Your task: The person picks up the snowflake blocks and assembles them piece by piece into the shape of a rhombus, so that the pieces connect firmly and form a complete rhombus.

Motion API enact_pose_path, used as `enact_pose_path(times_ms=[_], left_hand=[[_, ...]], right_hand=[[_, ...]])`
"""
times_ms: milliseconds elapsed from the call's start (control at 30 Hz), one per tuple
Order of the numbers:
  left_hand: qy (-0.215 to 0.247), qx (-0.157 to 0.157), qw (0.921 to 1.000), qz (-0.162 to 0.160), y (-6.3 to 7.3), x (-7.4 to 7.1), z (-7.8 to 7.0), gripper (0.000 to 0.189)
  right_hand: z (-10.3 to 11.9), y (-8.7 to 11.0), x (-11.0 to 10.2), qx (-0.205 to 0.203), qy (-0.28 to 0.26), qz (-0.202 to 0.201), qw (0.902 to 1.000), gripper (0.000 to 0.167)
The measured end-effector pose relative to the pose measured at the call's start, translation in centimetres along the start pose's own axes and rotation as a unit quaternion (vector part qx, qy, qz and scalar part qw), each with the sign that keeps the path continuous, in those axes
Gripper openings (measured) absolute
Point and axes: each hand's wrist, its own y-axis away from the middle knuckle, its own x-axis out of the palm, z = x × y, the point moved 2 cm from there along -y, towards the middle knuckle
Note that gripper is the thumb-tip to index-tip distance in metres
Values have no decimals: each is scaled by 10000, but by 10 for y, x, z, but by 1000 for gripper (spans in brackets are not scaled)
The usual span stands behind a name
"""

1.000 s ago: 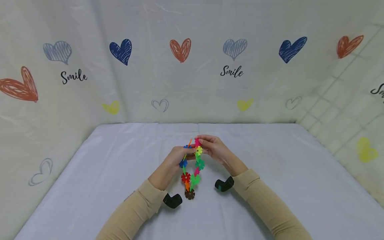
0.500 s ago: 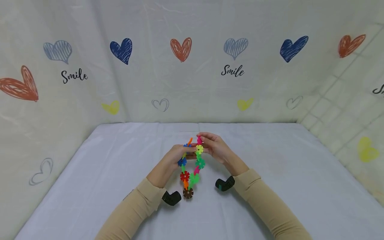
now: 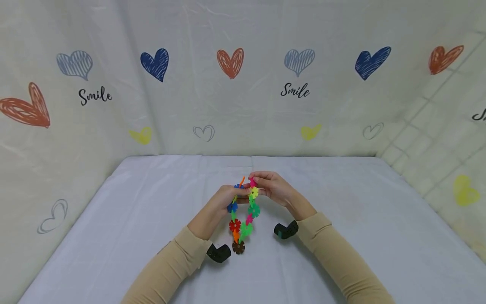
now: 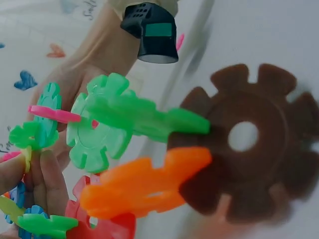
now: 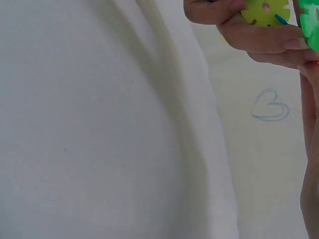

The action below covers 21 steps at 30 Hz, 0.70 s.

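A chain of interlocking plastic snowflake discs hangs in a U between my hands in the head view. At its lower end dangles a brown disc (image 3: pixel 238 247), large and near in the left wrist view. My left hand (image 3: pixel 224 200) holds the chain's left upper part, where blue discs (image 3: pixel 232 207) and an orange disc (image 3: pixel 242 181) show, and its thumb reaches across to the yellow disc (image 3: pixel 254 193). My right hand (image 3: pixel 273 186) pinches the pink disc (image 3: pixel 253 182) at the right top. Below follow green discs (image 3: pixel 253 210); a red disc (image 3: pixel 235 225) hangs opposite.
A white cloth covers the table (image 3: pixel 334 202), and behind it hangs a curtain (image 3: pixel 250 105) printed with hearts. Black wrist cameras (image 3: pixel 219 253) stick out from both sleeves, one on either side of the chain.
My right hand rose slightly with the pink disc, then came back down. The chain has shifted a little with it; both hands keep their hold.
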Motion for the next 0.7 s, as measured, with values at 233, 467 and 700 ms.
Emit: enact_pose_path(times_ms=[233, 467, 700], left_hand=[[-25, 37, 9999, 91, -1, 2, 3, 24], [-17, 3, 9994, 354, -5, -1, 7, 26], [104, -123, 9991, 388, -7, -7, 11, 28]], right_hand=[[2, 2, -3, 60, 455, 91, 9989, 33], [10, 3, -8, 175, 1220, 226, 9921, 41], [22, 8, -23, 48, 1565, -159, 9875, 44]])
